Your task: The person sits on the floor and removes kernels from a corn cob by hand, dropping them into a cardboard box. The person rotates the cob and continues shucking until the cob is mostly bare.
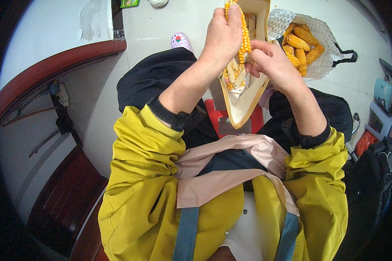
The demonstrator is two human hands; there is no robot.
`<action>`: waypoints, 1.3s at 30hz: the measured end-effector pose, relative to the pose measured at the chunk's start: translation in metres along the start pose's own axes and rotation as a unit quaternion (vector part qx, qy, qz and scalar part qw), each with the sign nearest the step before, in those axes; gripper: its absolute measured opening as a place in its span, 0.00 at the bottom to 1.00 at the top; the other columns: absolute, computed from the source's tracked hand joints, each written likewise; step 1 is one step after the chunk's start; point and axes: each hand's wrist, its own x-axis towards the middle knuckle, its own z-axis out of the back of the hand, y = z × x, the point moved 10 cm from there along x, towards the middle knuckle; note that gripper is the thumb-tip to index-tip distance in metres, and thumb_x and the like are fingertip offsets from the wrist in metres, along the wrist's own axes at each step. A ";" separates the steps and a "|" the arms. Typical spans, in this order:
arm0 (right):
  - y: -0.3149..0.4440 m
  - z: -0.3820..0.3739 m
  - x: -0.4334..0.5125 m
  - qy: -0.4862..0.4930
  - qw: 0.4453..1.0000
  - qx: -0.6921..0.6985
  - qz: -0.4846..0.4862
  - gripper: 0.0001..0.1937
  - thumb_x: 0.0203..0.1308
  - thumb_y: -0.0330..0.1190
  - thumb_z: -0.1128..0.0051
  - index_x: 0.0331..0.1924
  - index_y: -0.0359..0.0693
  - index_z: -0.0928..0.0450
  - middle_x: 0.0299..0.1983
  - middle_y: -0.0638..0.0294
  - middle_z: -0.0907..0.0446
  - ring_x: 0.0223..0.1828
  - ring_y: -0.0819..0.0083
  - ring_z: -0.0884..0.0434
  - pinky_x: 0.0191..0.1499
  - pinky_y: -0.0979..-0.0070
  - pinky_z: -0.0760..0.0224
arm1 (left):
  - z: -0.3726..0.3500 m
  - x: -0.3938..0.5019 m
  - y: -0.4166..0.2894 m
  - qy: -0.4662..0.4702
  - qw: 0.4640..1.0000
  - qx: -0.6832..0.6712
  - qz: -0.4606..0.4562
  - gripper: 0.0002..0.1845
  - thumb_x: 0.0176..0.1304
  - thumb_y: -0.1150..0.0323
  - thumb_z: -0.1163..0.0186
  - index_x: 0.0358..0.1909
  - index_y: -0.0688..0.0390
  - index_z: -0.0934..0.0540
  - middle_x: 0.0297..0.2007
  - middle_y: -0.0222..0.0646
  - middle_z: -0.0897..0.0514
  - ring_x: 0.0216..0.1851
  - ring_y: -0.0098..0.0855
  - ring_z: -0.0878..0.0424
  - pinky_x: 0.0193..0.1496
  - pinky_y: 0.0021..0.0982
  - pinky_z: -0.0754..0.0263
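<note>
My left hand (pixel 224 34) is closed around an ear of dried yellow corn (pixel 244 36), which points lengthwise away from me. At its near end, where some kernels are gone and pale cob shows, the fingers of my right hand (pixel 270 63) grip it. Beneath both hands stands an open paper box or bag (pixel 245 112) with a cream inside and tan edges. Inside it lie stripped corn cobs (pixel 239 80) and loose yellow kernels (pixel 230 86). My hands hide part of its contents.
Right of the box, a patterned white bag (pixel 326 32) with black handles holds several whole ears of corn (pixel 300 42). A red plastic stool (pixel 215 119) is under the box. Dark red wooden furniture (pixel 68 67) is at left; a black bag (pixel 362 182) is at right.
</note>
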 end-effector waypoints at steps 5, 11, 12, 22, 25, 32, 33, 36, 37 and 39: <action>0.000 0.002 0.001 0.000 1.000 -0.026 -0.001 0.12 0.55 0.32 0.59 0.38 0.34 0.27 0.21 0.66 0.27 0.20 0.84 0.31 0.25 0.87 0.38 | -0.001 -0.001 -0.003 0.008 1.000 0.005 -0.009 0.26 0.68 0.53 0.61 0.40 0.70 0.29 0.32 0.41 0.23 0.35 0.28 0.26 0.42 0.29 0.31; 0.000 0.007 0.001 -0.023 1.000 -0.010 0.004 0.13 0.55 0.33 0.58 0.38 0.34 0.26 0.22 0.66 0.26 0.21 0.84 0.31 0.26 0.87 0.37 | 0.000 -0.001 -0.005 0.004 0.999 0.026 -0.019 0.25 0.69 0.53 0.62 0.40 0.69 0.28 0.31 0.39 0.23 0.34 0.27 0.26 0.41 0.29 0.31; -0.001 0.008 0.001 -0.022 1.000 -0.018 -0.001 0.13 0.55 0.33 0.58 0.38 0.34 0.26 0.22 0.66 0.26 0.21 0.84 0.31 0.26 0.87 0.37 | -0.001 0.000 -0.004 0.010 1.000 0.015 -0.018 0.25 0.69 0.53 0.62 0.40 0.69 0.28 0.31 0.39 0.23 0.33 0.27 0.26 0.40 0.29 0.31; 0.000 0.008 0.002 -0.024 1.000 -0.020 0.003 0.12 0.55 0.32 0.58 0.37 0.35 0.25 0.21 0.68 0.27 0.21 0.85 0.31 0.26 0.87 0.37 | -0.003 0.001 -0.002 0.018 1.000 -0.018 0.008 0.25 0.68 0.53 0.60 0.40 0.69 0.28 0.30 0.38 0.23 0.33 0.26 0.27 0.39 0.28 0.31; 0.004 0.004 0.001 -0.021 0.999 -0.043 0.018 0.12 0.55 0.33 0.57 0.37 0.34 0.25 0.21 0.68 0.28 0.21 0.85 0.31 0.25 0.87 0.38 | -0.003 -0.001 -0.005 0.015 1.000 -0.004 0.005 0.25 0.68 0.52 0.59 0.40 0.69 0.29 0.30 0.39 0.23 0.33 0.27 0.27 0.39 0.28 0.31; 0.002 0.005 0.002 -0.019 0.998 -0.058 0.015 0.12 0.55 0.34 0.55 0.37 0.34 0.25 0.20 0.69 0.29 0.20 0.85 0.33 0.24 0.86 0.39 | -0.002 0.000 -0.003 0.008 1.000 0.010 0.015 0.26 0.66 0.51 0.57 0.39 0.70 0.29 0.29 0.40 0.23 0.32 0.28 0.26 0.39 0.29 0.31; 0.002 0.005 0.002 -0.015 0.997 -0.072 0.013 0.12 0.55 0.34 0.55 0.37 0.34 0.25 0.20 0.69 0.29 0.20 0.85 0.33 0.24 0.86 0.40 | -0.001 0.000 -0.004 0.006 1.000 0.019 0.010 0.26 0.66 0.51 0.57 0.39 0.70 0.29 0.30 0.41 0.23 0.33 0.28 0.26 0.39 0.29 0.31; 0.003 0.005 0.002 -0.031 0.994 -0.099 0.032 0.12 0.54 0.34 0.55 0.37 0.34 0.26 0.20 0.70 0.30 0.21 0.86 0.33 0.24 0.86 0.40 | -0.001 0.001 -0.006 0.004 0.999 0.037 -0.001 0.26 0.66 0.51 0.57 0.39 0.70 0.29 0.30 0.42 0.22 0.33 0.29 0.26 0.39 0.30 0.30; 0.005 0.006 0.003 -0.042 0.993 -0.106 0.043 0.12 0.54 0.34 0.55 0.38 0.34 0.26 0.20 0.70 0.30 0.21 0.86 0.33 0.24 0.86 0.40 | -0.001 0.000 -0.006 0.004 0.999 0.036 -0.003 0.26 0.66 0.51 0.56 0.39 0.70 0.29 0.30 0.42 0.22 0.33 0.29 0.25 0.39 0.30 0.30; 0.001 0.005 0.003 -0.037 0.993 -0.103 0.037 0.13 0.54 0.33 0.55 0.38 0.34 0.26 0.20 0.70 0.30 0.21 0.86 0.33 0.24 0.86 0.40 | -0.001 -0.001 -0.007 -0.002 0.999 0.037 -0.010 0.26 0.66 0.51 0.56 0.39 0.71 0.29 0.30 0.43 0.22 0.33 0.30 0.25 0.39 0.30 0.30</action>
